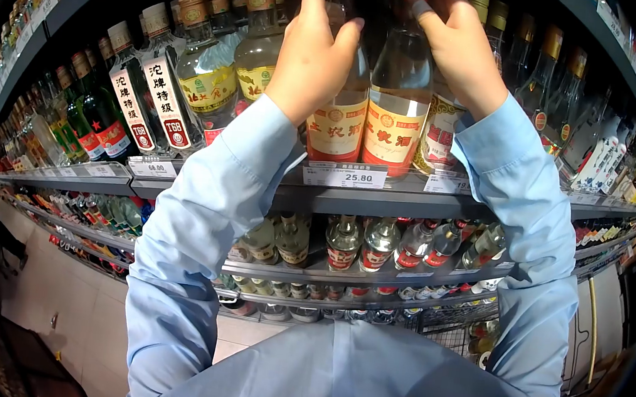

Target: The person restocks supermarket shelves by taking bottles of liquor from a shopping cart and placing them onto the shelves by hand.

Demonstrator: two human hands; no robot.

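Observation:
Two clear glass bottles with red caps stand side by side at the front of the upper shelf. My left hand (316, 55) wraps round the neck of the left bottle (336, 127), its thumb along the glass. Round the upper part of the right bottle (395, 125) curls my right hand (462, 47), with a dark covering on one fingertip. Both bottles are upright and bear cream and red labels. The tops of the caps and some fingertips are cut off by the frame's upper edge.
Bottles with yellow labels (208, 82) and boxed bottles (167, 97) stand to the left. A patterned bottle (439, 134) is close on the right. Price tags line the shelf edge (395, 204). Lower shelves hold small bottles (343, 244); a wire basket (451, 329) is below right.

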